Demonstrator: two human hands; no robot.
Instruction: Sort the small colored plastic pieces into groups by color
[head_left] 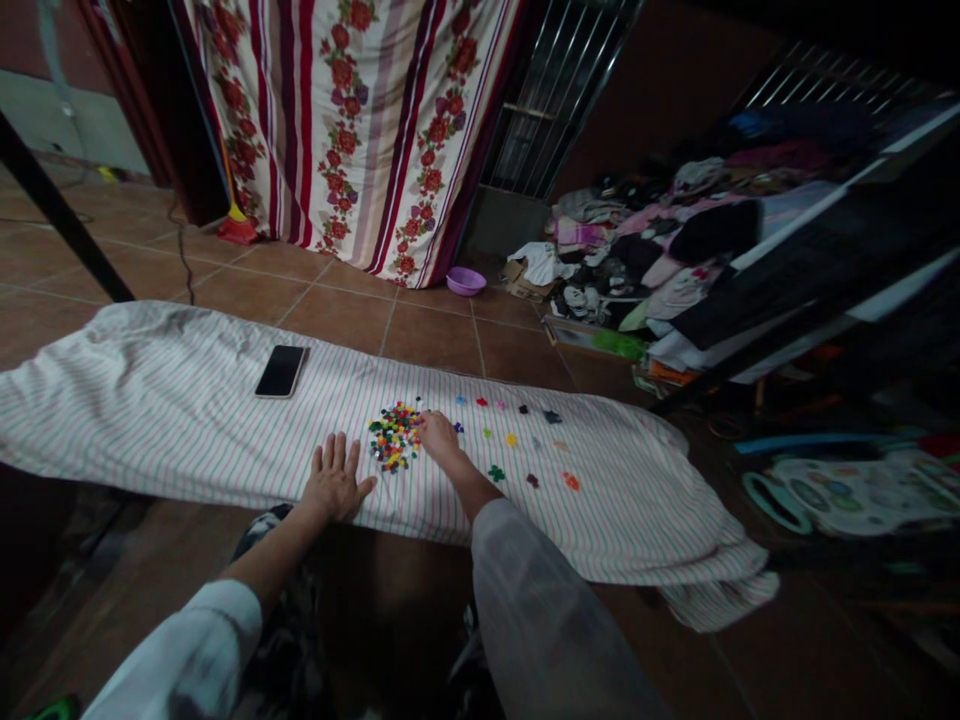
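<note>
A mixed pile of small colourful pieces (394, 437) lies on a striped cloth (337, 375). My left hand (334, 480) rests flat on the cloth at the pile's near left side, fingers spread, holding nothing. At the pile's right edge, my right hand (439, 436) has its fingers pressed together; whatever is between them is too small to make out. Right of that hand, small clusters sorted by colour sit in rough rows, among them yellow (511, 440), dark green (496, 473), orange (571, 481) and red (481, 402) ones.
A phone (281, 371) lies on the cloth's left part. Beyond, on the tiled floor, are a purple basin (466, 281) and a red dustpan (238, 229) near a hanging floral curtain (352, 130). Clothes (645, 240) are heaped at the back right.
</note>
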